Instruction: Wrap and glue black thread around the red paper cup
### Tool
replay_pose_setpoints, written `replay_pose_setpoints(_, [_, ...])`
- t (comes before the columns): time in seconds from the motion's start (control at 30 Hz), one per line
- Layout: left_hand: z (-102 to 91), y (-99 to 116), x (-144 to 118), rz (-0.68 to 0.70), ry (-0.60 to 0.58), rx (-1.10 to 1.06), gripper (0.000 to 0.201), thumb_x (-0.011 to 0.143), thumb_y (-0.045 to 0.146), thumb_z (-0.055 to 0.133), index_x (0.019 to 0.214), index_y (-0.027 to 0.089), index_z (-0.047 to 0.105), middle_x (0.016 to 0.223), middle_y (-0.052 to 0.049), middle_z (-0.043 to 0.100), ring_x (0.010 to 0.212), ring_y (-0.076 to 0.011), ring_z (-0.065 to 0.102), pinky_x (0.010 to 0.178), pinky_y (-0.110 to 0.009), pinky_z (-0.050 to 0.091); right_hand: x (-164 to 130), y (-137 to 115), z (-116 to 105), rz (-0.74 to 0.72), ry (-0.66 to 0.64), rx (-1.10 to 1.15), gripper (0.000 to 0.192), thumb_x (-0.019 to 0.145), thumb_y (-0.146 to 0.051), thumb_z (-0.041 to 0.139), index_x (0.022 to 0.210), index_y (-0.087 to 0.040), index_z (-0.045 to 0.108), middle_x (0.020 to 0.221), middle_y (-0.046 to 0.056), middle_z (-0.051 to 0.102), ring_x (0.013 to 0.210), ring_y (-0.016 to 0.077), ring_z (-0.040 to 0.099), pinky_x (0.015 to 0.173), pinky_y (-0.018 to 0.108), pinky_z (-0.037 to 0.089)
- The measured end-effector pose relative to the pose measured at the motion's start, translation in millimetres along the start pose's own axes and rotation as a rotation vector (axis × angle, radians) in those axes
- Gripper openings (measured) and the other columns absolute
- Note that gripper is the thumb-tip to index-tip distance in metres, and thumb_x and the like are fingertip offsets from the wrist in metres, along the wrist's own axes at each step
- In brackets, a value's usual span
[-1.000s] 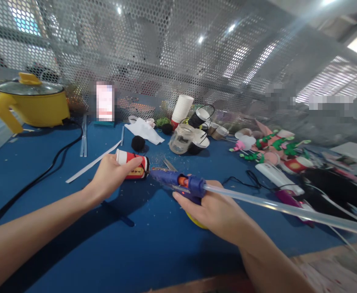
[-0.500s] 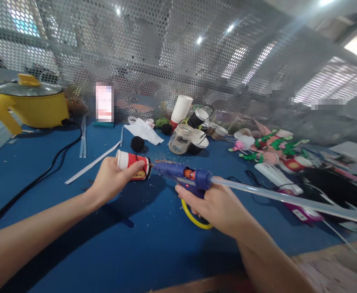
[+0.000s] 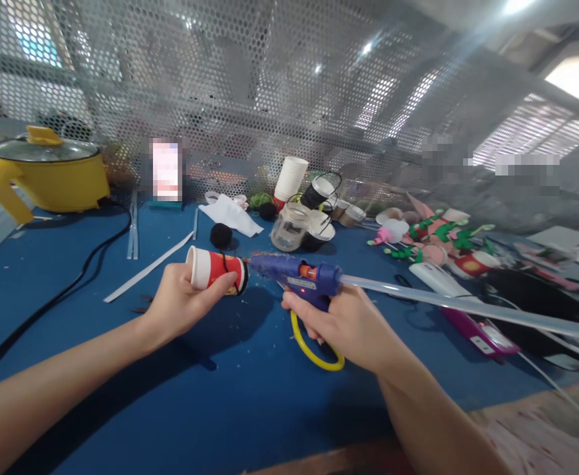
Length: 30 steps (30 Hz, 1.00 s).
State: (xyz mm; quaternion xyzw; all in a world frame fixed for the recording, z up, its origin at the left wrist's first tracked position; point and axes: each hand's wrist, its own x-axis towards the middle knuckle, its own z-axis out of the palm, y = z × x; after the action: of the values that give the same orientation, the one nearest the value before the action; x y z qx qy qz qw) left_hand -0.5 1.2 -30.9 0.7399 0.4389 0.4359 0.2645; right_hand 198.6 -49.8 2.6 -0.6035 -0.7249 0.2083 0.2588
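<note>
Gripping red paper cup w/ left hand fingers curled; right hand fingers clamp glue gun.

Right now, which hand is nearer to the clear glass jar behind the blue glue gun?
Right. The right hand, gripping the blue glue gun, sits just in front of the clear glass jar. The left hand, holding the red-and-white paper cup, lies farther off to the jar's left.

Yellow pot at far left; cup stack, glass jar, black pompom mid-table; mesh behind.
</note>
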Motion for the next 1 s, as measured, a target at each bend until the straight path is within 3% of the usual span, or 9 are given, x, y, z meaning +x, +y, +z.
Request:
replay_pose_setpoints(0.27, [-1.0,-4.2,-1.1,0.017,-0.066,0.081,0.028,0.072,0.036,0.052,0.059,0.013,0.062,0.05,0.0,0.055,0.049,-0.011,0.048,0.047,-0.02,0.038,0.7,0.8,0.2,0.002,-0.019,0.165,0.025,0.077,-0.037,0.048,0.072,-0.015,0.056,0.04,-0.004,0.048,0.034,0.0089,0.047,0.04,0.02,0.041])
replay_pose_setpoints(0.4, [-0.2,0.3,2.0,-0.057,-0.007,-0.002,0.025,0.067,0.035,0.056,0.052,0.014,0.057,0.05,0.001,0.054,0.046,-0.0099,0.046,0.044,-0.02,0.037,6.7,4.2,-2.6,0.054,-0.032,0.363,0.02,0.074,-0.035,0.054,0.075,-0.015,0.052,0.042,-0.006,0.047,0.035,0.0074,0.045,0.038,0.019,0.039])
replay_pose_setpoints(0.47, [-0.5,3.5,4.7,-0.123,0.05,-0.068,0.025,0.064,0.034,0.059,0.049,0.014,0.054,0.046,0.003,0.05,0.042,-0.0079,0.041,0.039,-0.019,0.033,13.7,8.5,-5.4,0.073,0.029,0.464,0.019,0.07,-0.032,0.058,0.071,-0.015,0.05,0.045,-0.006,0.049,0.037,0.0069,0.046,0.04,0.019,0.04])
replay_pose_setpoints(0.6, [-2.3,7.5,9.8,-0.256,0.097,-0.179,0.028,0.061,0.033,0.061,0.044,0.015,0.047,0.039,0.006,0.04,0.036,-0.0047,0.031,0.033,-0.018,0.025,40.1,21.5,-15.9,0.091,0.24,0.652,0.019,0.063,-0.028,0.064,0.07,-0.014,0.054,0.057,-0.002,0.056,0.046,0.0065,0.049,0.042,0.018,0.04])
replay_pose_setpoints(0.7, [-3.7,9.6,11.3,-0.318,0.106,-0.21,0.028,0.06,0.03,0.062,0.043,0.016,0.045,0.034,0.008,0.033,0.031,-0.0033,0.024,0.029,-0.018,0.019,70.6,32.8,-26.0,0.087,0.325,0.688,0.017,0.065,-0.026,0.063,0.075,-0.014,0.057,0.066,0.0,0.06,0.05,0.0067,0.052,0.044,0.017,0.04])
replay_pose_setpoints(0.87, [-5.0,15.6,11.1,-0.409,0.096,-0.228,0.028,0.06,0.027,0.062,0.041,0.017,0.043,0.028,0.009,0.028,0.026,-0.0034,0.022,0.026,-0.019,0.013,119.5,49.9,-33.5,0.3,0.3,0.635,0.016,0.078,-0.02,0.048,0.065,-0.013,0.055,0.05,0.0,0.056,0.036,0.0043,0.044,0.037,0.016,0.037])
replay_pose_setpoints(1.0, [-5.1,18.5,10.9,-0.426,0.093,-0.233,0.029,0.06,0.028,0.062,0.04,0.017,0.043,0.029,0.009,0.027,0.027,-0.0032,0.021,0.027,-0.019,0.013,138.0,60.8,-29.4,0.392,0.262,0.595,0.018,0.08,-0.021,0.046,0.065,-0.012,0.053,0.046,0.001,0.056,0.035,0.0062,0.045,0.036,0.019,0.039])
